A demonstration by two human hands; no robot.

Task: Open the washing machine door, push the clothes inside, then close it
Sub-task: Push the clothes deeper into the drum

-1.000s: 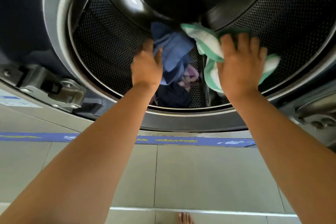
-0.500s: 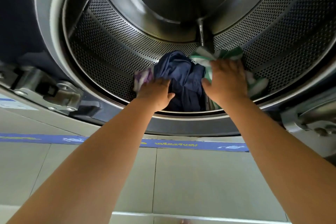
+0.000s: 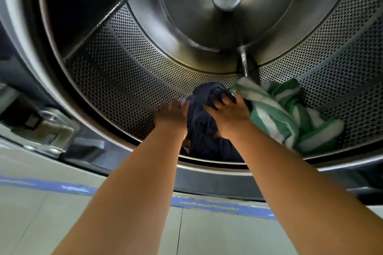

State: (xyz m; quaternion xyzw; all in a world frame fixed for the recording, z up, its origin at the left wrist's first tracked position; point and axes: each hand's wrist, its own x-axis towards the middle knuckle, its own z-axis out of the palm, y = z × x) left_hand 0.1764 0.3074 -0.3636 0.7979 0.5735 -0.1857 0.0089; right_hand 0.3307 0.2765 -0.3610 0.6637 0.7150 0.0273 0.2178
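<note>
The washing machine stands open, and its perforated steel drum [image 3: 128,80] fills the view. A dark navy garment [image 3: 204,130] lies bunched on the drum's bottom near the front rim. My left hand [image 3: 173,116] presses flat against the garment's left side with fingers spread. My right hand [image 3: 230,115] grips its top, fingers curled into the cloth. A green and white striped towel [image 3: 290,116] lies to the right of my right hand, loose on the drum wall. The door itself is out of view.
The door hinge bracket [image 3: 47,130] is bolted to the machine's front at lower left. The drum's grey rim [image 3: 207,178] curves below my forearms. A tiled floor [image 3: 207,236] with a blue tape strip [image 3: 217,207] lies beneath.
Both hands have pushed deeper into the drum. My right hand left the striped towel and took hold of the navy garment. The towel now lies free at the right.
</note>
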